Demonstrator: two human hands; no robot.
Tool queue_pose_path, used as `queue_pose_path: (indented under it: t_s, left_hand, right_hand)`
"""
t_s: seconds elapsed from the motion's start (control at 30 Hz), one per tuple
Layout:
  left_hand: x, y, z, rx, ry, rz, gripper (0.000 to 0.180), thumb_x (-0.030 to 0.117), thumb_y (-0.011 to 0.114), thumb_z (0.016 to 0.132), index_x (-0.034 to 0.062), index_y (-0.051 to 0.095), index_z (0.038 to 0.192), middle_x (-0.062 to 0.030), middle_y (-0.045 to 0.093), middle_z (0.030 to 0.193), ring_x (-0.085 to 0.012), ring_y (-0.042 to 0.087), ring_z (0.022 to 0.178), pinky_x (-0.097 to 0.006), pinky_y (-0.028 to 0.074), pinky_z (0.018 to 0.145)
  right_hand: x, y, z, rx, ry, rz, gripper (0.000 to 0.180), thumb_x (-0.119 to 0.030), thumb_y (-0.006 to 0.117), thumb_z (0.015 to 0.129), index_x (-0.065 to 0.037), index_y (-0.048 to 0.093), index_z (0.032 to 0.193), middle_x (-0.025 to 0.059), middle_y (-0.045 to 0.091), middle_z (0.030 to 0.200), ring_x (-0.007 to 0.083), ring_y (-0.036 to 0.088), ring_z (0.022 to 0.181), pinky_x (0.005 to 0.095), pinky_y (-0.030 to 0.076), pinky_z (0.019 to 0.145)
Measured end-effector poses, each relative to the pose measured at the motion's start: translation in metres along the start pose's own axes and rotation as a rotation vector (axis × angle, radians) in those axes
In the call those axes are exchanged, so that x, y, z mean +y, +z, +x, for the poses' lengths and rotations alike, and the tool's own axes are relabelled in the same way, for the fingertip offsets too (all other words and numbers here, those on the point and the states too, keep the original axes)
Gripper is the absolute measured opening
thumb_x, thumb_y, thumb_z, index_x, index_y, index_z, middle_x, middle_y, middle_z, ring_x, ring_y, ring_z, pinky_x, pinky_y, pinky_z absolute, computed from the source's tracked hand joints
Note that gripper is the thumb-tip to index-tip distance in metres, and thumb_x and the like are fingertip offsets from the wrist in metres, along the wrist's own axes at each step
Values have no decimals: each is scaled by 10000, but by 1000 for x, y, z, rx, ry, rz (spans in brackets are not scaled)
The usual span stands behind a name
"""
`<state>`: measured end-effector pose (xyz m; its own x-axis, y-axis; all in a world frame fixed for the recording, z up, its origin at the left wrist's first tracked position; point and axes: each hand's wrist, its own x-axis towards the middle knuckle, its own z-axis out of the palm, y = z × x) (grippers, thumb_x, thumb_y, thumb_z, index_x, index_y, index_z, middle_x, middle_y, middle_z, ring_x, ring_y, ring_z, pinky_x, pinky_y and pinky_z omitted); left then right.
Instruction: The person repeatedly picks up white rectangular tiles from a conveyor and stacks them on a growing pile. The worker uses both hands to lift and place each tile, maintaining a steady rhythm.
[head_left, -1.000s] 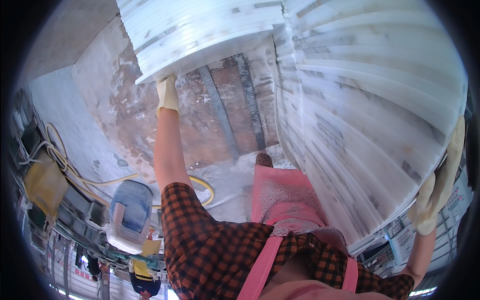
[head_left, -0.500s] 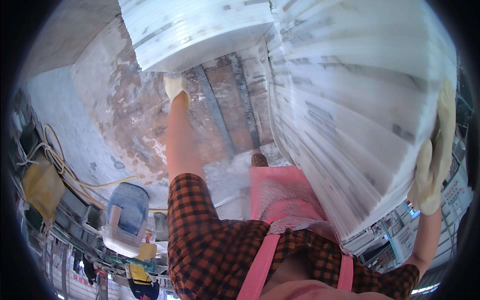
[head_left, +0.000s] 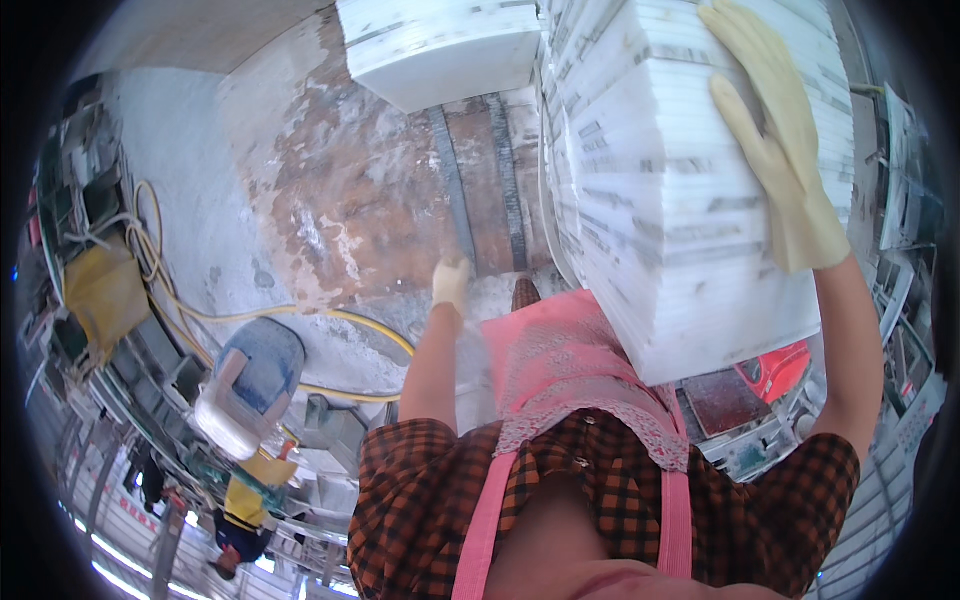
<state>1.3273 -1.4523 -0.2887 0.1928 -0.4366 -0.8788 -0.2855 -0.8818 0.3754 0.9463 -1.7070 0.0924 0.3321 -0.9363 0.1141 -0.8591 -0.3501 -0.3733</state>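
1 near slab stack [head_left: 610, 190], 1 far slab stack [head_left: 450, 50], 2 dark floor strips [head_left: 455, 190].
Near slab stack sits at right, slabs too tight to count; long axis runs away from wearer, edge lines roughly crosswise. Right hand [head_left: 780, 150], gloved, lies on it, thumb spread, not gripping. Left hand [head_left: 453, 280], gloved, blurred above the floor [head_left: 340, 215]; can't tell how far open or if loaded. Vs 1 s ago: left hand off the far slab stack.

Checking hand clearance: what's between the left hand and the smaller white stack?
Between left hand and smaller white stack: brown-stained floor and a grey strip, head view.
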Motion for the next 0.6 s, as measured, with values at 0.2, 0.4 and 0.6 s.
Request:
queue_pose_path:
  t_s: [0.2,0.4,0.6]
  left_hand:
    - [133,-77,-23,196,182,-374,420,274,561,965,13,547,1294,-81,630,1125,-163,569,1025,-319,450,906]
    - [255,-107,36,276,403,-599,578,487,541,968,9,508,1292,-83,611,1158,-150,549,976,-278,439,853]
    - [338,-93,94,252,458,-420,711,549,471,977,8,359,1425,-159,529,1306,-252,521,1145,-404,420,973]
  right_hand:
    - [-3,4,4,56,-97,-3,429,-214,527,964,-73,541,1369,116,487,1450,280,380,1394,389,246,1171]
    - [2,9,6,-7,-19,-21,434,-171,498,966,-62,521,1386,127,465,1466,277,358,1409,383,235,1176]
    - [-13,1,11,-113,137,9,466,-116,458,959,-25,467,1415,156,393,1508,286,304,1439,384,190,1188]
